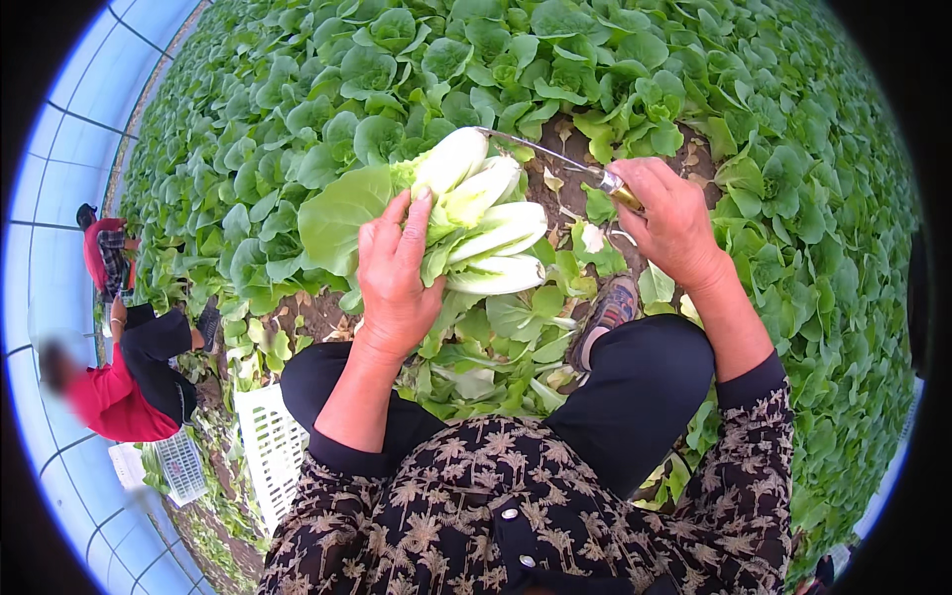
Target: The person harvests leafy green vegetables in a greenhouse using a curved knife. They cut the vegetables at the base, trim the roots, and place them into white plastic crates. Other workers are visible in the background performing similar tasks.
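My left hand (pixel 397 283) is wrapped around a bunch of leafy green heads (pixel 496 230), several of them side by side. Their pale stem ends point right, and a broad green leaf spreads out to the left. In my right hand (pixel 674 220) is a knife (pixel 597 176) with a thin, slender blade and a wooden-looking handle. The blade reaches left, its tip at the upper stem end of the bunch; whether it touches cannot be made out. Cut leaves (pixel 516 317) lie on the soil below the bunch.
Dense rows of growing greens (pixel 377 69) fill the far side and the right. A white slatted crate (pixel 268 451) stands by my left leg. Two people in red (pixel 129 397) work at the left near a pale crate (pixel 180 466), along a blue sheeted wall (pixel 50 268).
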`<state>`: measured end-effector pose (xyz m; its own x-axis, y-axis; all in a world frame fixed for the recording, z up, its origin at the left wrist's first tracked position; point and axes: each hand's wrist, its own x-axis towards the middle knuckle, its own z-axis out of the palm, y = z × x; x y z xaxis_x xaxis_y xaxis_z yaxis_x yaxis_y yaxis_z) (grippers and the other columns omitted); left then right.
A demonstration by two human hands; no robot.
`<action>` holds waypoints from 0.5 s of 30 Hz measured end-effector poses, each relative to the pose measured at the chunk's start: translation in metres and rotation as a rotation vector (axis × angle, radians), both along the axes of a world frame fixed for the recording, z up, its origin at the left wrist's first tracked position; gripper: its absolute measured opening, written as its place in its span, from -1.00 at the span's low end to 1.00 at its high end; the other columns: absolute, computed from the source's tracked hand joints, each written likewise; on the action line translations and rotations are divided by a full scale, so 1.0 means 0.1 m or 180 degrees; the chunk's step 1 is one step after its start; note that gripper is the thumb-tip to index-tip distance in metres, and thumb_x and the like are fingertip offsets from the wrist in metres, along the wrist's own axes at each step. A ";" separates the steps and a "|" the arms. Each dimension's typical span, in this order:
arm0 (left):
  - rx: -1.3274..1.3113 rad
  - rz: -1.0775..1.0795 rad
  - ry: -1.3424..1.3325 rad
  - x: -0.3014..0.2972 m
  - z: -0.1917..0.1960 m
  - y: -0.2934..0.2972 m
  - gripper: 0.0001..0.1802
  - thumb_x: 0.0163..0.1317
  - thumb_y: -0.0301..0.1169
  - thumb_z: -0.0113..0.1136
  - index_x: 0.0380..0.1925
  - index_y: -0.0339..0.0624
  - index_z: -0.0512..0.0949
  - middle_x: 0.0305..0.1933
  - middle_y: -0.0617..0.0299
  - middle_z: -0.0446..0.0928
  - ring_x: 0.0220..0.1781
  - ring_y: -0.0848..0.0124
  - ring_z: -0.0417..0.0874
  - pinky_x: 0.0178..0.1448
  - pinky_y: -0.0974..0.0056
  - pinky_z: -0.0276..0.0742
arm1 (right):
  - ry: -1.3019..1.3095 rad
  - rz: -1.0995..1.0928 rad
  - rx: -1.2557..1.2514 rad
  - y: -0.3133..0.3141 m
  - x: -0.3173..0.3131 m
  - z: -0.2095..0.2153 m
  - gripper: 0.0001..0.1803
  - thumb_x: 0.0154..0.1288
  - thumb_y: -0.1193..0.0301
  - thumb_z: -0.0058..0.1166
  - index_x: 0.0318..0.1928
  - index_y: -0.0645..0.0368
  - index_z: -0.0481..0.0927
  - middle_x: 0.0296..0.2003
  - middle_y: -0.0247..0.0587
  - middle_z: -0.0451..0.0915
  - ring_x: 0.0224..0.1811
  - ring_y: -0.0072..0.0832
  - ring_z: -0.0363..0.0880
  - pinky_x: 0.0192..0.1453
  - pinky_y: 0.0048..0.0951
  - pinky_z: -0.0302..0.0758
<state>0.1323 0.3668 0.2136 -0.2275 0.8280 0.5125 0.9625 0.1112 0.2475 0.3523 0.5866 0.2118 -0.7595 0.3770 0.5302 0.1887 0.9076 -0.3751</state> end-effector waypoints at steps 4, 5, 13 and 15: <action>0.0145 0.0073 -0.0068 0.04 -0.01 -0.12 -0.04 -0.42 -0.69 0.33 0.22 -0.10 0.44 0.22 -0.09 0.40 0.01 -0.02 0.46 0.13 0.09 0.43 | 0.0103 -0.0070 0.0165 -0.09 0.05 0.11 -0.64 0.02 0.59 0.21 -0.10 0.21 0.54 -0.22 -0.12 0.60 -0.31 -0.15 0.61 -0.20 -0.35 0.57; 0.0181 0.0103 -0.0059 0.04 0.00 -0.14 -0.06 -0.41 -0.69 0.32 0.21 -0.07 0.46 0.22 -0.09 0.40 0.01 -0.01 0.45 0.12 0.10 0.43 | 0.0176 -0.0100 0.0150 -0.10 0.05 0.13 -0.65 0.02 0.59 0.21 -0.11 0.21 0.54 -0.24 -0.12 0.61 -0.33 -0.16 0.60 -0.20 -0.38 0.57; 0.0168 -0.0015 -0.0136 0.16 0.14 -0.37 -0.10 -0.38 -0.68 0.33 0.15 0.15 0.54 0.23 -0.08 0.40 -0.01 0.03 0.46 0.09 0.12 0.46 | 0.0250 0.0373 -0.2650 -0.29 -0.51 0.49 -0.66 0.07 0.45 0.30 -0.13 0.23 0.52 -0.29 -0.33 0.58 -0.33 -0.63 0.49 -0.20 -0.52 0.48; 0.0240 -0.0108 -0.0179 0.22 0.15 -0.37 -0.12 -0.37 -0.66 0.35 0.14 0.15 0.55 0.24 -0.10 0.39 -0.02 0.04 0.46 0.09 0.12 0.46 | 0.0024 0.0607 -0.2537 -0.33 -0.68 0.49 -0.64 0.08 0.51 0.32 -0.10 0.21 0.51 -0.20 -0.39 0.59 -0.25 -0.70 0.48 -0.15 -0.60 0.49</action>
<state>0.1543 0.3293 0.2289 -0.2300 0.7953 0.5608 0.9498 0.0578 0.3076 0.2845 0.5540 0.2609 -0.8461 0.5075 0.1631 0.0528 0.3843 -0.9217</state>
